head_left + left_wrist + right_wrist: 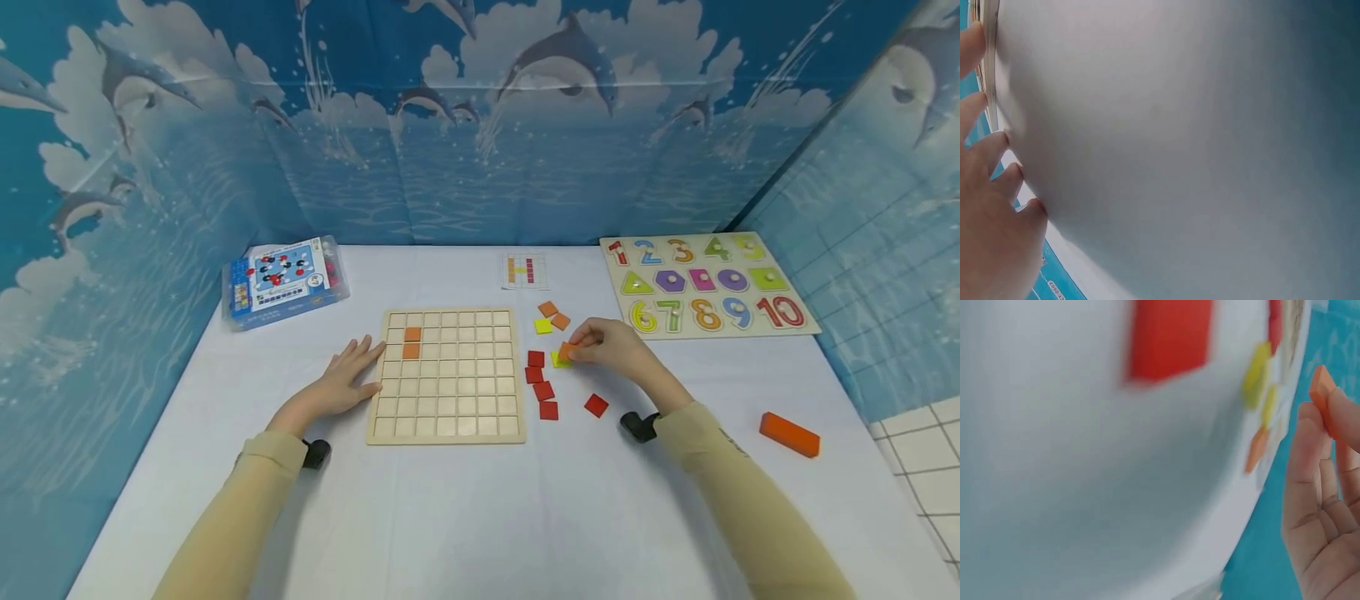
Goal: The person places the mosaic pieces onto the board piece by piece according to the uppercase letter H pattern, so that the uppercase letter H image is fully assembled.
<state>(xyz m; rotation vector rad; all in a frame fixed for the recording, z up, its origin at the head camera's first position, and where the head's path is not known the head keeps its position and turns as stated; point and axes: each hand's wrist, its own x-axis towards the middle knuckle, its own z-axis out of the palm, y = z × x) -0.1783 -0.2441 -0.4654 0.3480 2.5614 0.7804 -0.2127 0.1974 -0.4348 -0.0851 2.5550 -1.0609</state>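
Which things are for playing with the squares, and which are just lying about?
Probably for the job:
wooden grid board
orange tile in the right hand
other orange tiles
red tiles
yellow tiles
small pattern card

Probably just lying about:
blue box
number puzzle board
orange block

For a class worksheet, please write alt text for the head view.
The right hand pinches an orange tile beside a wooden grid board, whose left edge the left hand touches. Two orange squares sit in the grid; loose red, yellow and orange tiles lie to its right.
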